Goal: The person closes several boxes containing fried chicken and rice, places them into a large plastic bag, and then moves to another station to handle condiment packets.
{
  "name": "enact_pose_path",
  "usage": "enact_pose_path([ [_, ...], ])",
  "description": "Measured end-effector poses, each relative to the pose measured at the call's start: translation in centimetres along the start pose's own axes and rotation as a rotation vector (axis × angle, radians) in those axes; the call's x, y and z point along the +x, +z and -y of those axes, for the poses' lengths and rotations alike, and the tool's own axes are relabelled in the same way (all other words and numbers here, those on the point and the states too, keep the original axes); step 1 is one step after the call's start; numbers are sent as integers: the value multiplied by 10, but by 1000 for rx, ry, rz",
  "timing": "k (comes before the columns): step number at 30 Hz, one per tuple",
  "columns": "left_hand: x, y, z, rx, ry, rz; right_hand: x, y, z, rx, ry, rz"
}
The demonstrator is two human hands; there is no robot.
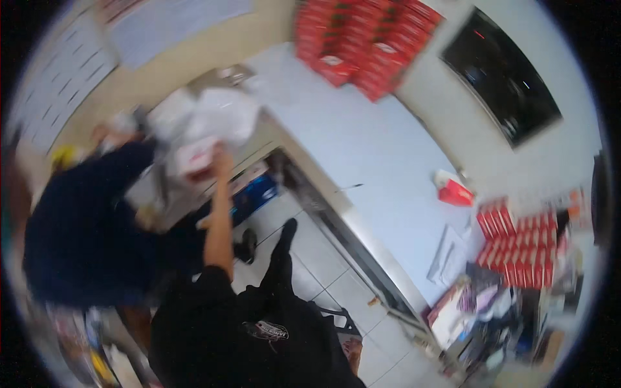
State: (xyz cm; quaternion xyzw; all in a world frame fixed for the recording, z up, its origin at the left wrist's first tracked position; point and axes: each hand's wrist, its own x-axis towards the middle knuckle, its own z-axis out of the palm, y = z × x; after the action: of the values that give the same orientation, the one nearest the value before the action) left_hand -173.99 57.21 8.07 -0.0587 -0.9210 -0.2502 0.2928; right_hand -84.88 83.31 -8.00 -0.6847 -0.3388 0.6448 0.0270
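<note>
My left arm stretches forward, and my left hand (222, 157) grips the right side of a small red-and-white box (196, 157). Motion blur hides the exact finger positions. Just beyond the box lie white plastic bags (220, 114), partly crumpled and blurred. My right hand is out of view; beside my right side, a black frame-like object (335, 313) shows over the floor.
A person in dark clothing (97, 233) bends close at my left. To the right runs a long white table (349, 145) with stacked red boxes (364, 43), more red-and-white boxes (521, 242) and a cluttered pile (485, 310). A dark screen (502, 77) hangs on the wall.
</note>
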Motion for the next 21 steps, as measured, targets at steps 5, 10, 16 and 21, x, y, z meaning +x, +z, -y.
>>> enact_pose_path([
  [5, 34, 76, 34, 140, -368, 450, -64, 70, 30, -187, 73, -126],
  [10, 69, 113, 16, 310, -472, 718, -57, 164, 103, -698, -428, -196],
  [16, 116, 104, 41, 397, -534, 847, -25, 281, 328, -464, -506, -190],
  [21, 120, 95, 33, 432, -534, 999, -38, 329, 442, -523, -510, -145],
])
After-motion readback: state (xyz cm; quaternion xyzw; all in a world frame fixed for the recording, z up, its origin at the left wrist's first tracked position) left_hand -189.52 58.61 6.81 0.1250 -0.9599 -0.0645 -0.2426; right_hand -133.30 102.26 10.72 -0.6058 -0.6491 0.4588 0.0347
